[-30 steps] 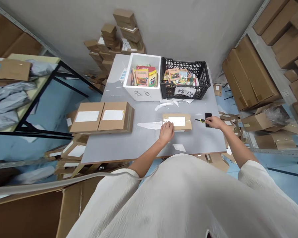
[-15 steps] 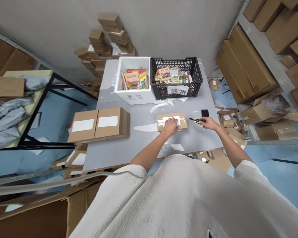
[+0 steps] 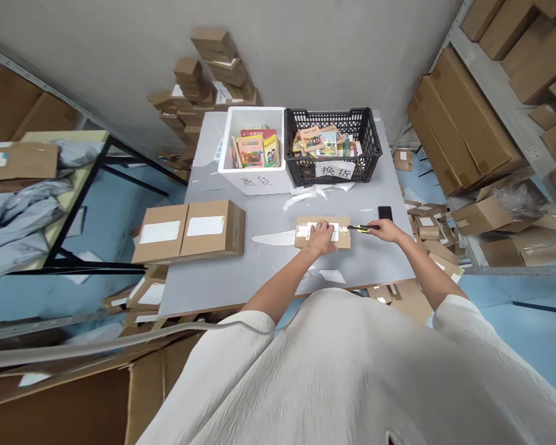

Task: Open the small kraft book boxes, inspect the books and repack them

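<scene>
A small cardboard box [image 3: 302, 227] with a white label and clear tape lies on the grey table [image 3: 269, 272]. My left hand [image 3: 322, 238] rests on top of this box, its fingers spread over the label. In my right hand [image 3: 385, 230] is a black and yellow utility knife [image 3: 362, 228], whose tip is at the right end of the box. A black phone [image 3: 385, 213] lies just behind my right hand.
Two larger labelled boxes [image 3: 213, 247] sit at the table's left. Behind are a white foam bin [image 3: 264, 183] and a black crate [image 3: 370, 162], both holding books. Paper scraps [image 3: 332, 275] lie near the front edge. Shelves with boxes flank the table.
The knife has moved left, and its tip has come to the small box's right end. My left hand remains on the box, its fingers more spread. The view has shifted slightly.
</scene>
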### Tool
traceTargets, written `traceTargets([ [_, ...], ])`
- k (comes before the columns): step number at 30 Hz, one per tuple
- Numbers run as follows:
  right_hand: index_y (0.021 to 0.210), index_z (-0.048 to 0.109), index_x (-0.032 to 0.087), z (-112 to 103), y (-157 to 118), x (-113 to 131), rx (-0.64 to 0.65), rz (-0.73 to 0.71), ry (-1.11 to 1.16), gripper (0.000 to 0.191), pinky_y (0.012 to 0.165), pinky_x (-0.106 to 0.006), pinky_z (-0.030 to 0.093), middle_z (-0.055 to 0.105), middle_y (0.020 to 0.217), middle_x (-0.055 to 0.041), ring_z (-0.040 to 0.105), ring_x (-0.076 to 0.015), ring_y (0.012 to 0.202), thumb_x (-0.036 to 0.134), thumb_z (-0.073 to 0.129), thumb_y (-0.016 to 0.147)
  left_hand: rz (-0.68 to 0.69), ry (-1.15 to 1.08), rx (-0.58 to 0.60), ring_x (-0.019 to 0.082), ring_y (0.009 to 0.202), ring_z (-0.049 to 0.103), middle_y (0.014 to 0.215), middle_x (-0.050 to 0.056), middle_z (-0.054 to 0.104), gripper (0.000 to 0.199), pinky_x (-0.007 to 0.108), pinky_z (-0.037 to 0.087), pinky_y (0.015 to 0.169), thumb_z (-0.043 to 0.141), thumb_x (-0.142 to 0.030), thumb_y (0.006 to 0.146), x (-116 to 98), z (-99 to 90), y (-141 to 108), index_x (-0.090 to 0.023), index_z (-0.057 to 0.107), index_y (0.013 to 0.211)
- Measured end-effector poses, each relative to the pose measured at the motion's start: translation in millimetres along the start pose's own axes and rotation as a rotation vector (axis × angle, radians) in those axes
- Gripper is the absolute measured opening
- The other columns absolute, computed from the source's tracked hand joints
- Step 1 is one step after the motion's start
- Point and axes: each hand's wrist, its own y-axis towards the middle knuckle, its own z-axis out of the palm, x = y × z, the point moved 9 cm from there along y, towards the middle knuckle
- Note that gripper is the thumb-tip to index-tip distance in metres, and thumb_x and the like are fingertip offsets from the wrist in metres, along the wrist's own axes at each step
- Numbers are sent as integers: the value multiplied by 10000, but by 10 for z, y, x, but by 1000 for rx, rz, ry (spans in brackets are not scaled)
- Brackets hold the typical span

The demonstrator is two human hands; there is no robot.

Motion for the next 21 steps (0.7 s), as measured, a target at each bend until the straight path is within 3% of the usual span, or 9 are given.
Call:
traceTargets([
  [6,1384,833,236,76,31,78,74,-9,-180,436,833,-299,514,874,1085,-84,751,-266,951,487,689,1057,26,-31,6,391,1479,513,1507,147,584,705,557,372,1291,977,-404,773,21,12,-29,-274,621,1367],
  [10,1424,804,245,91,95,195,51,-32,-328,402,928,-314,493,836,1310,-121,748,-288,1168,392,595,1114,20,-42,12,398,1478,506,1508,147,580,713,563,380,1287,988,-399,763,49,16,-29,-284,624,1364],
  [13,1455,779,259,143,166,315,61,-66,-407,401,1006,-345,470,806,1366,-137,716,-301,1277,331,541,1140,6,-42,9,416,1498,484,1520,161,566,725,579,361,1309,1004,-391,750,98,22,-43,-283,628,1360],
  [17,1456,774,266,223,266,404,105,-87,-428,422,1044,-380,460,802,1360,-142,707,-314,1293,297,487,1147,-17,-48,-6,418,1484,489,1534,158,556,735,599,344,1326,1002,-374,749,192,23,-82,-298,622,1373],
  [21,1427,796,285,236,320,329,152,-46,-366,429,965,-347,494,823,1347,-104,732,-303,1202,324,513,1108,-26,-55,-14,403,1496,479,1548,145,540,711,574,330,1339,992,-382,760,245,25,-123,-294,618,1359],
])
